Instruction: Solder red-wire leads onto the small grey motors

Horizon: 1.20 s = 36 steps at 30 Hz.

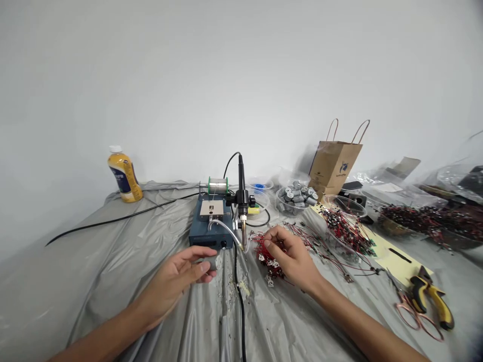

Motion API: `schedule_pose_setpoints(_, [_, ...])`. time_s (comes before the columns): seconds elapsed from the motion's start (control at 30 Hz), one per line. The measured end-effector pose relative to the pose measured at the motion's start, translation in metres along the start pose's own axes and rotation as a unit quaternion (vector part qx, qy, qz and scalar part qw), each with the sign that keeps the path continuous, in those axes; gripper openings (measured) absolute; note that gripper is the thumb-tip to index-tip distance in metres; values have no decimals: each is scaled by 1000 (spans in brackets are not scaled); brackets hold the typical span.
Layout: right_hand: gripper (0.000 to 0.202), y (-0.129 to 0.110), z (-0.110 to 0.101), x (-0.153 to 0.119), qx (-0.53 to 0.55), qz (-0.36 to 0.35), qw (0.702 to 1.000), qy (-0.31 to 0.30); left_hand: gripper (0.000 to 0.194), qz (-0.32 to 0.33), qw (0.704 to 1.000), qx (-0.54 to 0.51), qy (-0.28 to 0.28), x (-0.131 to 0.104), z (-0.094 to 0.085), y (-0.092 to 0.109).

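My left hand (pixel 184 274) is closed around a small grey cylinder (pixel 212 262), which looks like the small motors in the clear bowl. Thumb and fingers grip it from the left. My right hand (pixel 290 254) pinches a thin red wire (pixel 259 239) at its fingertips, over a heap of red wires with small metal parts (pixel 269 266). Between the hands stands a soldering iron (pixel 242 196), clamped upright with its tip down. Its blue soldering station (pixel 194 231) carries a spool of solder (pixel 218 185), and a pale feed tube (pixel 226 227) curves to the tip.
Grey cylinders fill a clear bowl (pixel 298 198) behind my right hand. More wires (pixel 341 223) lie to the right. Yellow-handled cutters (pixel 437 301) and scissors (pixel 413 311) lie front right. A paper bag (pixel 334 168) and a yellow bottle (pixel 124 176) stand near the wall. A black cable (pixel 239 301) runs forward.
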State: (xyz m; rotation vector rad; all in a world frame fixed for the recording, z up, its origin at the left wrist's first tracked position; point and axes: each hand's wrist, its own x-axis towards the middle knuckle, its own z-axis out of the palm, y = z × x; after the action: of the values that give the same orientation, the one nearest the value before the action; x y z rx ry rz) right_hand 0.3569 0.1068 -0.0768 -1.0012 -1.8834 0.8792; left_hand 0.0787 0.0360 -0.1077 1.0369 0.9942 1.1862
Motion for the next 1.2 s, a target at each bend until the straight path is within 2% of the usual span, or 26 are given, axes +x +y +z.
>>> schedule_pose_setpoints(0.1, [24, 1, 1, -3, -17, -40, 999, 6, 34, -5, 1000, -16, 0, -1, 2, 1])
schedule_pose_setpoints(0.2, [20, 2, 3, -7, -50, -91, 994, 21, 42, -4, 1000, 28, -6, -3, 6, 9])
schedule_pose_setpoints(0.4, [12, 2, 5, -13, -64, -179, 980, 65, 36, -6, 996, 88, -1, -3, 27, 30])
schedule_pose_setpoints(0.5, [8, -2, 5, -14, -85, -216, 969, 81, 38, -9, 997, 81, -6, 2, 37, 25])
schedule_pose_setpoints(0.6, [7, -6, 7, -15, -86, -241, 963, 87, 39, 21, 998, 54, 25, 7, 42, 12])
schedule_pose_setpoints(0.77, [10, -7, 15, -19, -73, -248, 962, 88, 39, 45, 999, 25, 8, 8, 45, -1])
schedule_pose_setpoints(0.97, [15, -4, 18, -22, -61, -248, 963, 91, 38, 64, 998, 11, 25, 11, 46, -3])
schedule_pose_setpoints(1.2, [18, -5, 17, -24, -65, -250, 961, 93, 32, 81, 997, -1, 15, 9, 48, -4])
